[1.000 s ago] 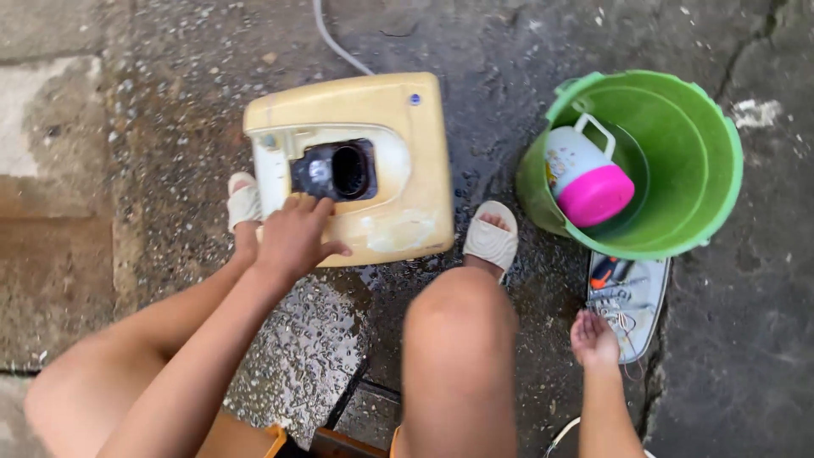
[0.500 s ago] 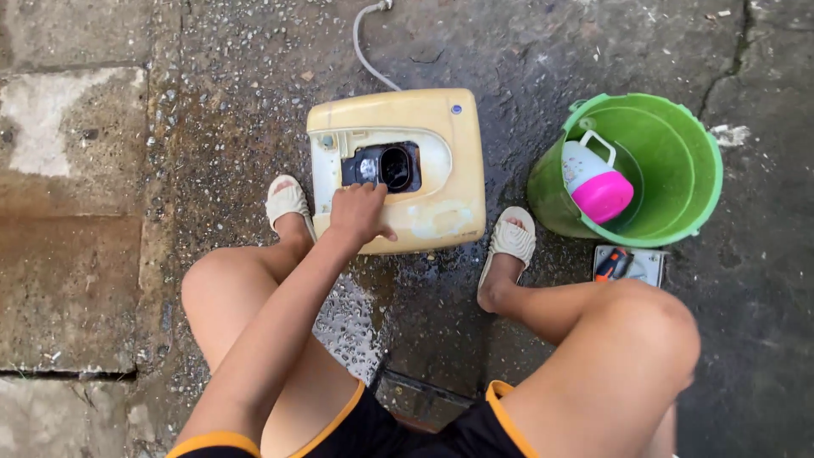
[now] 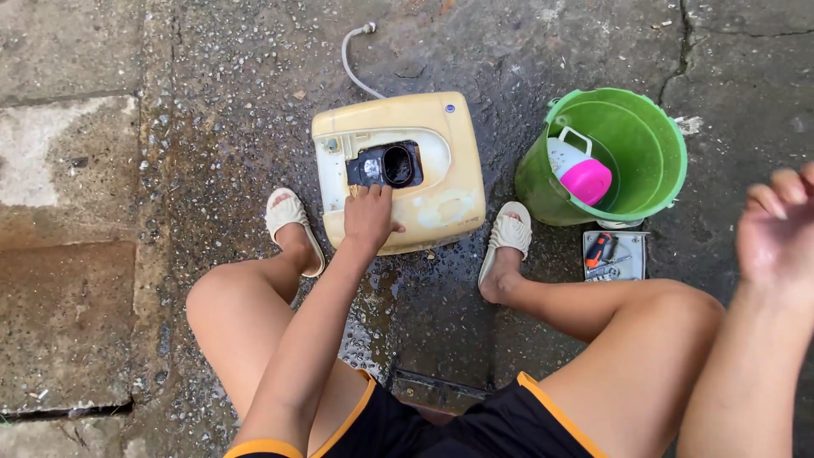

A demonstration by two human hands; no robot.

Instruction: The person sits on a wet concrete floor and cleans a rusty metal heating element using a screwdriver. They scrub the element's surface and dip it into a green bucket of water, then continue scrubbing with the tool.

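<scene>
On the wet concrete between the person's sandalled feet lies the yellowed plastic water-heater casing [image 3: 398,174], its panel already off and the dark round port exposed, where the left hand [image 3: 370,216] presses loosely curled while the right hand [image 3: 776,229] hangs empty, half-open, work looking unfinished

The heater [image 3: 398,170] is a squarish box with rounded corners, cream-yellow and stained, lying flat on its back on the wet concrete floor between the person's two sandalled feet. Its front shows a paler recessed panel with a dark opening in the middle, a round black hole inside it. A thin grey hose [image 3: 352,59] curves away from its far edge. The left hand [image 3: 370,216] rests on the near side, fingertips at the opening's lower rim.
</scene>
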